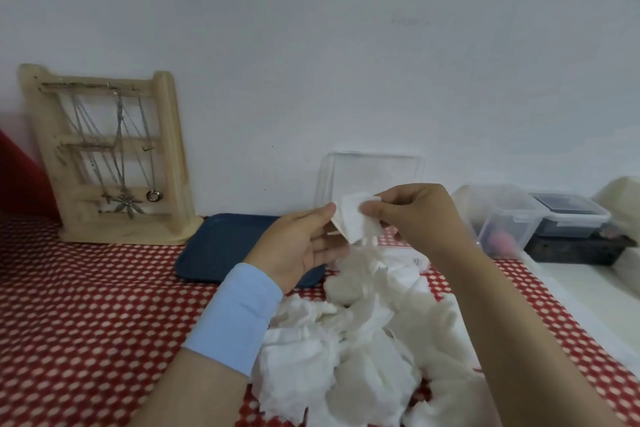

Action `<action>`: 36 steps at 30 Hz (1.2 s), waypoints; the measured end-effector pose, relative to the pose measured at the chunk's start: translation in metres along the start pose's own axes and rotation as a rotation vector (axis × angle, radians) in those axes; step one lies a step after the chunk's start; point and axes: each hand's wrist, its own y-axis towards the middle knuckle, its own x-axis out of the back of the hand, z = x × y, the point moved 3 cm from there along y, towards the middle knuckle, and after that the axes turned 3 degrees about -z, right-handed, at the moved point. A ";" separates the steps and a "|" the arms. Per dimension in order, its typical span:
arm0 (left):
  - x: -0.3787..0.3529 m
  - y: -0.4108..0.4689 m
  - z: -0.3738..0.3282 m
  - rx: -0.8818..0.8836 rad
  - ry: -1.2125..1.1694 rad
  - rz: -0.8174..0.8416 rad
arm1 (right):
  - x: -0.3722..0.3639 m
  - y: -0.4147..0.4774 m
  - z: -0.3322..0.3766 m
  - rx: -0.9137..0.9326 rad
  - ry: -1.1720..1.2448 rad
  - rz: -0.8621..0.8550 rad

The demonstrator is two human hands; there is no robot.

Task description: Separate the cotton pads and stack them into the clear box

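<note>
Both hands hold a white cotton pad (356, 218) up above the table, just in front of the clear box (372, 172) that stands against the wall. My left hand (304, 246) pinches the pad's left edge with thumb on top. My right hand (415, 215) pinches its upper right corner between thumb and fingers. A loose heap of white cotton pads (367, 340) lies on the red dotted cloth below my hands. The box's bottom is hidden behind the pad and my hands.
A dark blue tray (221, 246) lies left of the heap. A wooden jewellery stand (107, 156) with chains leans on the wall at left. Clear lidded containers (505, 218) and a dark box (575, 243) sit at right.
</note>
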 end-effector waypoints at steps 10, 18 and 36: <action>0.006 -0.006 -0.011 -0.073 0.196 -0.031 | 0.005 -0.011 0.020 0.051 -0.076 0.234; 0.002 -0.011 -0.015 -0.043 0.325 0.051 | -0.003 -0.007 0.013 0.089 -0.277 0.266; 0.061 -0.005 -0.034 -0.196 0.306 -0.248 | -0.087 -0.002 0.000 0.182 -1.166 0.794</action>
